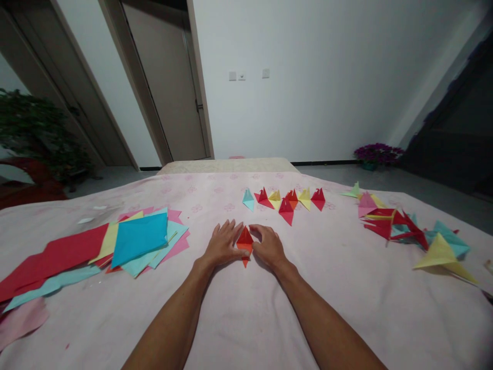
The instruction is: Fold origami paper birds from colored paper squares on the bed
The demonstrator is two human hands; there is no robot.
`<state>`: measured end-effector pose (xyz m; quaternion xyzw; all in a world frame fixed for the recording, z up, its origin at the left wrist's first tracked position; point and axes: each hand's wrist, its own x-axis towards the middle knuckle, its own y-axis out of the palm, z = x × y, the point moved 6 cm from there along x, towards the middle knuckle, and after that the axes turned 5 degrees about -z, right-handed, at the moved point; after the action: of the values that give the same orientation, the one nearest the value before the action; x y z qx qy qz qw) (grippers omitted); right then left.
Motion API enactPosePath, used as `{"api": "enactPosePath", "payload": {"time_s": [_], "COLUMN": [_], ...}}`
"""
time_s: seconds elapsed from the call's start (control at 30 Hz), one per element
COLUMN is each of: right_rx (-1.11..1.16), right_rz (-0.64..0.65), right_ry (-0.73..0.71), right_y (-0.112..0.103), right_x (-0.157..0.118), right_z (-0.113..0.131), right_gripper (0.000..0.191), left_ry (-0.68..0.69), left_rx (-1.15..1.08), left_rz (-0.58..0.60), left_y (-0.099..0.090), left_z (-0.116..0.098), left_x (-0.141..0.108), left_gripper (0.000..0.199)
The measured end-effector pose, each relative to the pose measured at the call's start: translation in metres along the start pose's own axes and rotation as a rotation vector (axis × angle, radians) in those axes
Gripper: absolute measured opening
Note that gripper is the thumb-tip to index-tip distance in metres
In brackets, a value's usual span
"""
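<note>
Paper, orange-red and folded to a diamond, lies on the pink cloth between my hands. My left hand is spread wide, thumb across the paper. My right hand curls at its right edge; whether it pinches, I cannot tell. Folded cranes stand beyond.
</note>
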<state>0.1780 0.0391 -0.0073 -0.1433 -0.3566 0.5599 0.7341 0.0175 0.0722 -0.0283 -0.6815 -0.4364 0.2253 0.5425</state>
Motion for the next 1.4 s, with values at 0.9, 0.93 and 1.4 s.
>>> {"api": "enactPosePath", "payload": {"time_s": [0.9, 0.93, 1.4], "right_rx": [-0.143, -0.161, -0.315], "right_rz": [0.164, 0.177, 0.172], "right_ry": [-0.197, -0.216, -0.311], "right_y": [0.013, 0.015, 0.018], "right_x": [0.0, -0.002, -0.015], "right_z": [-0.028, -0.028, -0.032], "right_gripper": [0.072, 0.071, 0.062], "left_ry": [-0.34, -0.358, -0.428], "left_rx": [0.273, 0.286, 0.327], "left_rz": [-0.141, -0.142, -0.198], "left_y": [-0.013, -0.014, -0.023], "left_z": [0.028, 0.029, 0.015], "left_x": [-0.058, -0.063, -0.123], "left_gripper": [0.06, 0.06, 0.059]}}
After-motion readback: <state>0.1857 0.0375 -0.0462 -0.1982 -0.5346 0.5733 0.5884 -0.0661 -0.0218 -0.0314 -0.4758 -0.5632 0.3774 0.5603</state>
